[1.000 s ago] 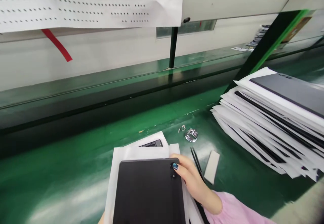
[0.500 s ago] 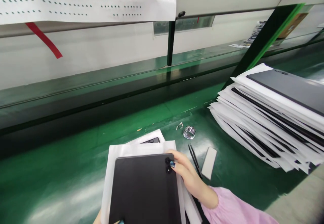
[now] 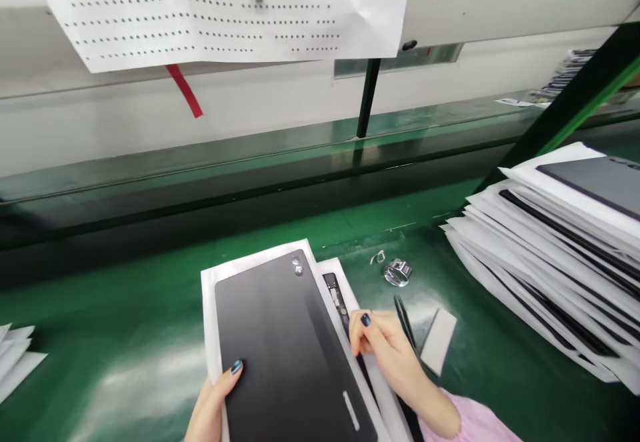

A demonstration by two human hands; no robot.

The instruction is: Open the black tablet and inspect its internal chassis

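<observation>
tbh dark panel [image 3: 280, 349], lower centre, could slide if the left hand [image 3: 213, 402] pinching its edge slackens, right hand [image 3: 390, 355] curled, can't tell if empty

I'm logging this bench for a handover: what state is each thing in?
Dark panel: held in the left hand, lens side up
Right hand: fingers curled, contents unclear
Lower device: partly covered, inner parts showing
Tweezers: lying on the table
Pale block: lying flat
Stack: uneven, edges fanned out
Dotted sheet: hanging, creased
Red strip: hanging down
</observation>
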